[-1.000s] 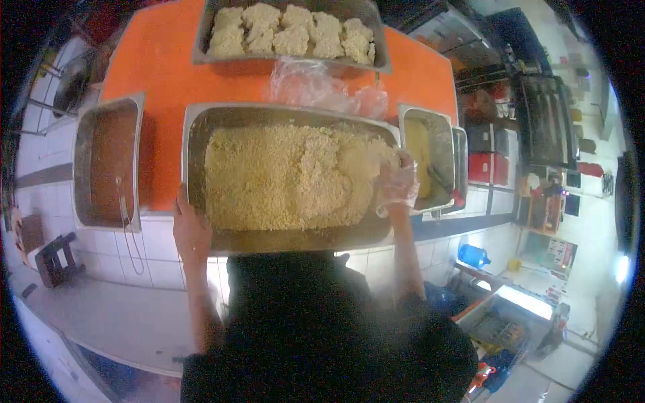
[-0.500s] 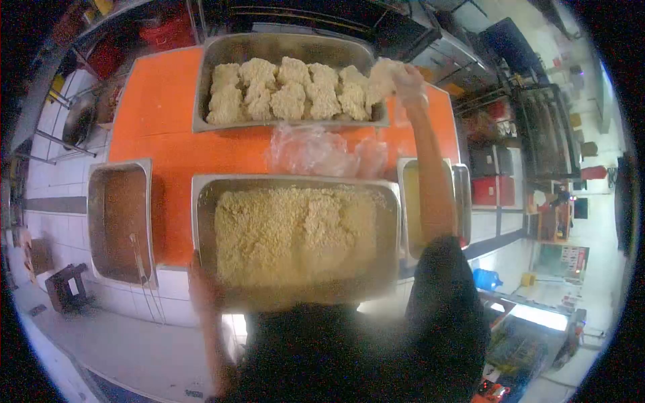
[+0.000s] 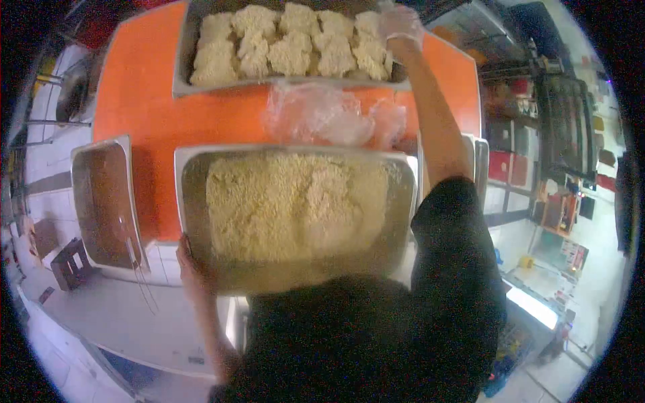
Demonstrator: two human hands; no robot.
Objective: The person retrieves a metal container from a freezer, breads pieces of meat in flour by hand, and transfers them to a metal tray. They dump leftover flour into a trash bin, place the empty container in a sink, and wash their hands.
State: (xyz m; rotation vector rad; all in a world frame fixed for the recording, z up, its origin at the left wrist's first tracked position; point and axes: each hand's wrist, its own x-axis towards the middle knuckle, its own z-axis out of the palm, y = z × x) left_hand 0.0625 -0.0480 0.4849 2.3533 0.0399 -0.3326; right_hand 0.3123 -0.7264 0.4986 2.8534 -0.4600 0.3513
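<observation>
Beyond both hands, the far tray [image 3: 186, 47] holds crumb-covered pieces [image 3: 290, 55] in two rows of about five, set close side by side. These look finished as far as their coating goes, with pale crumbs all over the sides that show. The rows reach from the tray's left end nearly to its right end, so that layer looks close to full.

The right hand [image 3: 403, 27], in a clear plastic glove, is at the right end of those rows, just beside the last piece of the back row. Its fingers are blurred and partly cut off by the upper edge of the view, so whether they grip a piece or are open cannot be told.

The left hand [image 3: 195, 265] is bare and touches the near left side of the crumb tray [image 3: 195, 201]; how firmly it grips there cannot be told. Plenty of crumbs [image 3: 248, 201] lie in front of that hand, with a raised mound [image 3: 329, 195] right of the middle. Whether a piece lies under it, with coating left to do, is unclear.

Between the two trays, crumpled clear plastic [image 3: 322, 121] rests on the orange table [image 3: 148, 121]. Left of the left hand, a whisk [image 3: 131, 245] leans in a side tray [image 3: 101, 201].
</observation>
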